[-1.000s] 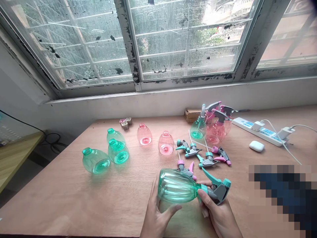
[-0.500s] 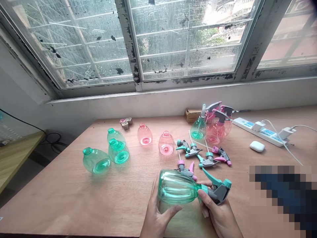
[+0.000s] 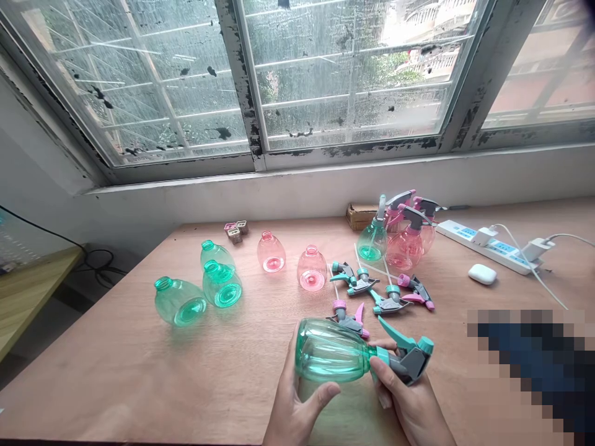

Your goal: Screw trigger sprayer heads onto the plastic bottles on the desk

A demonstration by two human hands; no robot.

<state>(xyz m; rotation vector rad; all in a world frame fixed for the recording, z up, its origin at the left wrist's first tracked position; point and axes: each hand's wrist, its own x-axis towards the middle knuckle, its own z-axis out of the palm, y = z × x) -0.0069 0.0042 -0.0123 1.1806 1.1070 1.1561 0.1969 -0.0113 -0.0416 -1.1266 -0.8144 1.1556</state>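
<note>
A translucent green spray bottle (image 3: 331, 352) lies sideways in the air between my hands, low in the head view, its base to the left. My left hand (image 3: 301, 396) is wrapped round the base end, thumb below the body. My right hand (image 3: 404, 390) grips the neck, its thumb on the teal collar of the grey and teal spray head (image 3: 411, 356). The fingers behind the bottle are partly hidden. Just beyond it lies a pink and grey spray head (image 3: 348, 319), and further back several loose teal and grey spray heads (image 3: 391, 301) with tubes.
Open green bottles (image 3: 223, 288) stand at left, one tilted (image 3: 179, 303). Two open pink bottles (image 3: 312, 269) are in the middle. At the back right are fitted spray bottles (image 3: 404, 248), a cardboard box (image 3: 361, 218), a power strip (image 3: 488, 246) and a white earbud case (image 3: 482, 274).
Almost nothing differs. Both hands keep the same hold on the spray bottle, and the view has shifted very slightly.
</note>
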